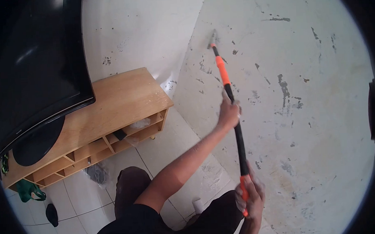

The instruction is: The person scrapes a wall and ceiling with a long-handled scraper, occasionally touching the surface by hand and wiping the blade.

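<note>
Long-handled scraper (pixel 239 144) slants up from your right fingers past your left ones, its blade (pixel 213 39) well beyond them, at the wall (pixel 328 128), contact unclear. Your left hand (pixel 229 113) is wrapped around the black shaft (pixel 242 158), below the upper orange section (pixel 222 69); your right hand (pixel 251 195) grasps the orange grip (pixel 243 185) at the lower end. Expect it fairly light, stiff, and tip-heavy; dusty-looking fingers may slip, so keep your holds wide apart.
</note>
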{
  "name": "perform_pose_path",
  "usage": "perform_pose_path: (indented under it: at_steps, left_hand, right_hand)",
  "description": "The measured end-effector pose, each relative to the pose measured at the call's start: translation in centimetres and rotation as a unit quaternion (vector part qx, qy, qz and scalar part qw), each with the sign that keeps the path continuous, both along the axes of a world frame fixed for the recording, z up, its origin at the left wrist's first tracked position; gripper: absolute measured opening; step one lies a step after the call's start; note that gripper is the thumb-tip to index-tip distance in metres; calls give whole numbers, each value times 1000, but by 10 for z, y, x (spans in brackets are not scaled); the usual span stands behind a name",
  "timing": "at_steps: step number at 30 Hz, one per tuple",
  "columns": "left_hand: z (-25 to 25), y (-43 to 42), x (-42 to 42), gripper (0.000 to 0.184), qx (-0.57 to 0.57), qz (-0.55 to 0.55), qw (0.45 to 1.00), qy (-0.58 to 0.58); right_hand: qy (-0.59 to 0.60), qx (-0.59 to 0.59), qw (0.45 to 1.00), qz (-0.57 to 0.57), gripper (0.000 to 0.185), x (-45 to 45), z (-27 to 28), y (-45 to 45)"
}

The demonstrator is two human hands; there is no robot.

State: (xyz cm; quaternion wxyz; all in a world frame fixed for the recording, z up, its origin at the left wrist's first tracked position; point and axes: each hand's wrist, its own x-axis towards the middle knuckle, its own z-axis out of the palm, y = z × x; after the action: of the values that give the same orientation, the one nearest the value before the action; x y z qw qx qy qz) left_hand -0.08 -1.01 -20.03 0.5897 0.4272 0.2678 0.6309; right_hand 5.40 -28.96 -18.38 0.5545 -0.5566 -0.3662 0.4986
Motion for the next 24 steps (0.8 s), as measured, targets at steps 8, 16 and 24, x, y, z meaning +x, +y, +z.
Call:
perform_pose_path:
  at_steps: [8, 16, 24]
  left_hand:
    - [11, 41, -17, 61, 20, 13, 1000, -11]
    - [24, 72, -42, 42, 31, 27, 998, -38]
    - [51, 13, -9, 59, 34, -32, 995, -83]
  right_hand:
    - [-5, 1, 1000, 7, 59, -11, 6, 40]
    - [8, 14, 1000, 21, 57, -36, 21, 66]
    - [-15, 15, 998, -57, 60, -9, 46, 19]
